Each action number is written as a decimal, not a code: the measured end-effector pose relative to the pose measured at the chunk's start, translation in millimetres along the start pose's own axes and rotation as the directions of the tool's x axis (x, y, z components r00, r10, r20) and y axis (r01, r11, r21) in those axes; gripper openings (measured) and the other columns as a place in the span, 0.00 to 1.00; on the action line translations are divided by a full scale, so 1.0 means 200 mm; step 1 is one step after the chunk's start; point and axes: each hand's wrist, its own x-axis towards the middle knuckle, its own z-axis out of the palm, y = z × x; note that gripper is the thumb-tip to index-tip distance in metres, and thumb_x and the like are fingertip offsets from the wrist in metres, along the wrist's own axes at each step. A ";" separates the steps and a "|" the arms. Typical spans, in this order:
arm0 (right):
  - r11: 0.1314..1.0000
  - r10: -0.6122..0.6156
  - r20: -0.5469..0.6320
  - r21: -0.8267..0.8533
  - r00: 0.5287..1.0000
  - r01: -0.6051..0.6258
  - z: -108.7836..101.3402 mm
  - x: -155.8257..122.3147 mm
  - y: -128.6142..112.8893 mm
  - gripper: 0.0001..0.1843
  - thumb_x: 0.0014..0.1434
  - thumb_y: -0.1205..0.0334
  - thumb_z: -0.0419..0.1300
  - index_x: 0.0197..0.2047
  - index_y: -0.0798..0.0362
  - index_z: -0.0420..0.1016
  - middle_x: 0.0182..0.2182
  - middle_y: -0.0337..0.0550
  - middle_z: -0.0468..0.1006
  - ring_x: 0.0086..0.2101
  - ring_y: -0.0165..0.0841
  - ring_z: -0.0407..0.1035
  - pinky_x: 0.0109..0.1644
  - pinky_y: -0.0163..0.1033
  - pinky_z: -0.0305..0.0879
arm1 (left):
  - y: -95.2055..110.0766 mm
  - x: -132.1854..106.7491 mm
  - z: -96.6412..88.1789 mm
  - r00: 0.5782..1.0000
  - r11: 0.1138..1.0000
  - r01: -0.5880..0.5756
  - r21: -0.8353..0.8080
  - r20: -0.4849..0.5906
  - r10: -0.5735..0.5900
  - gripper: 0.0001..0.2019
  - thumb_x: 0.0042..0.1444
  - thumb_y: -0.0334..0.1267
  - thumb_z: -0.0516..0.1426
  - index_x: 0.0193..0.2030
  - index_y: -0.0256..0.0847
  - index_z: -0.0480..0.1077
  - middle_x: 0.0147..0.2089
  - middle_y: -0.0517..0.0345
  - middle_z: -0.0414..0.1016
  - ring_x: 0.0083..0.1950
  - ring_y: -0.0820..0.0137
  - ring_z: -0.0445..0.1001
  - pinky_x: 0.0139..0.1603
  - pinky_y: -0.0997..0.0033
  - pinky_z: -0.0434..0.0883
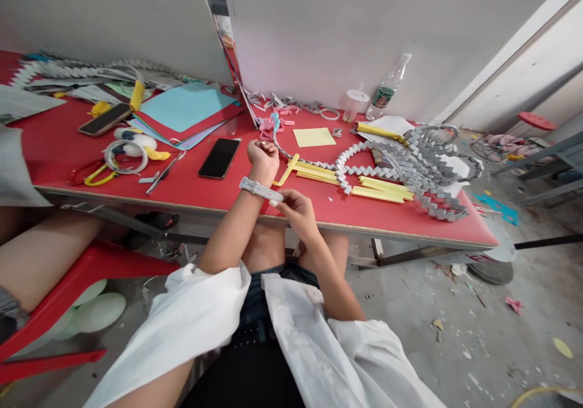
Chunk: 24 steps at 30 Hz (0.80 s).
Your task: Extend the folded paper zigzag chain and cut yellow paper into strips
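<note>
A light grey watch strap [260,188] circles my left wrist, its loose end pointing right. My left hand [264,158] is raised over the table edge, palm up with fingers curled in, and nothing shows in it. My right hand [298,212] pinches the free end of the strap between thumb and fingertips. Just beyond my hands, a folded yellow paper strip [286,170] lies on the red table [218,198]. Yellow strips [314,172] are stacked beside it. A grey folded-paper chain [357,168] runs along the right part of the table.
A black phone [220,158] lies left of my hands, near pliers [98,174] and a tape roll [125,157]. Toward the back stand a plastic cup [356,103] and a bottle [385,95]. A seated person's leg [45,256] is at the left, by a red chair [104,268].
</note>
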 end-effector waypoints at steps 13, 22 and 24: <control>0.994 -0.055 -0.356 -0.105 0.933 0.019 0.08 0.09 0.02 0.31 0.61 0.37 0.49 0.16 0.50 0.51 0.15 0.31 0.52 0.19 0.24 0.47 0.24 0.34 0.46 | -0.09 -0.06 -0.01 0.999 0.999 0.029 0.034 0.016 -0.029 0.16 0.60 0.29 0.43 0.21 0.41 0.46 0.14 0.69 0.49 0.13 0.83 0.51 0.16 0.83 0.53; 0.997 0.069 -0.006 -0.019 0.998 -0.070 -0.02 0.07 0.04 0.36 0.59 0.32 0.45 0.21 0.53 0.73 0.18 0.39 0.71 0.22 0.28 0.66 0.28 0.34 0.63 | 0.00 0.00 -0.03 0.999 0.997 -0.051 0.058 -0.002 0.051 0.17 0.63 0.30 0.42 0.21 0.41 0.47 0.14 0.70 0.46 0.12 0.83 0.50 0.16 0.83 0.53; 0.998 0.055 0.019 -0.022 0.998 -0.055 -0.04 0.07 0.04 0.32 0.58 0.33 0.49 0.26 0.53 0.77 0.22 0.40 0.75 0.26 0.30 0.69 0.32 0.35 0.66 | 0.02 0.02 -0.04 0.997 0.994 -0.078 0.075 0.004 0.078 0.18 0.64 0.31 0.43 0.21 0.41 0.47 0.15 0.70 0.46 0.12 0.82 0.51 0.16 0.82 0.53</control>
